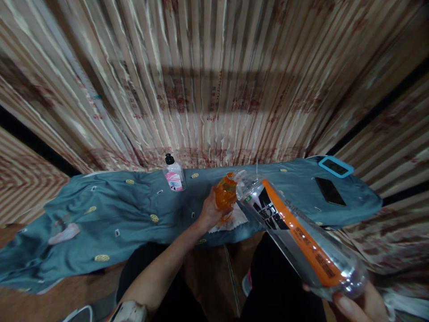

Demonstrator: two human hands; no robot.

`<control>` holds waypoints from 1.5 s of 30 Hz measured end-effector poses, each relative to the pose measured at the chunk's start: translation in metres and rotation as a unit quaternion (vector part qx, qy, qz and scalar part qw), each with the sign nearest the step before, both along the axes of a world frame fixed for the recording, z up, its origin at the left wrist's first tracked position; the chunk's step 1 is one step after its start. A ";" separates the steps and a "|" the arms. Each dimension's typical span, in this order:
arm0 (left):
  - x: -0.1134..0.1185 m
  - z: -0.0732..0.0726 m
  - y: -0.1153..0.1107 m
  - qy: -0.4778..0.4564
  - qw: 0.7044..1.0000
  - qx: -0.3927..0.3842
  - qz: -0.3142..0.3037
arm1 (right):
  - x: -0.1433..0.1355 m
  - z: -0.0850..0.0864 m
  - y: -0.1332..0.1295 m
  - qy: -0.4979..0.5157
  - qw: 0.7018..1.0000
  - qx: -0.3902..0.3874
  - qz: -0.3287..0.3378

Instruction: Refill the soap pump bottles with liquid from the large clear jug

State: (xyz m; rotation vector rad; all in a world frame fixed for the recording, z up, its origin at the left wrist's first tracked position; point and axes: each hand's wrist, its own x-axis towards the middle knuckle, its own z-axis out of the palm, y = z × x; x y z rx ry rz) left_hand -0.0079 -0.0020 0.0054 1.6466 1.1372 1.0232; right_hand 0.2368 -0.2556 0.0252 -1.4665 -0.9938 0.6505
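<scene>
The cup-sized orange bottle (227, 191) is upright but slightly tilted, near the middle of the surface (181, 214), above a white tissue (238, 218); whether its base rests there is hidden. The left hand (213, 206) has its fingers clamped around it. A large clear bottle (298, 237) slants down from the lower right, its neck right at the orange bottle's mouth; I cannot tell whether the two touch. The fingers of the right hand (360, 306) are wrapped around its base, partly cut off by the frame. This bottle stands in the way of the view, covering part of the surface's near edge and some of the right leg (275, 273). To the left, apart from the hands, a black-capped bottle (174, 175) with a pink label stands upright. Farther left lies a pale scrap (69, 233). On the right, beyond the clear bottle, a dark phone (330, 191) lies just in front of a blue-rimmed device (336, 167). A blue-green cloth (127, 223) drapes the surface, and a pleated curtain (214, 80) hangs close behind.
</scene>
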 end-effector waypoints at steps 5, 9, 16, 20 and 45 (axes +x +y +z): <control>0.000 0.000 0.000 -0.002 1.000 -0.004 -0.001 | -0.001 0.002 0.000 0.006 1.000 -0.012 -0.009; 0.000 0.000 0.000 0.002 1.000 -0.002 0.000 | -0.006 0.007 0.000 0.003 1.000 -0.018 -0.016; 0.000 -0.002 0.001 -0.003 1.000 0.006 -0.004 | -0.008 0.010 0.002 0.000 1.000 -0.013 -0.015; 0.001 -0.003 0.001 -0.004 1.000 0.001 -0.001 | -0.009 0.013 0.003 0.008 1.000 -0.014 -0.007; 0.000 0.002 0.000 -0.006 1.000 -0.008 0.001 | -0.006 0.012 0.002 0.010 0.999 -0.028 -0.025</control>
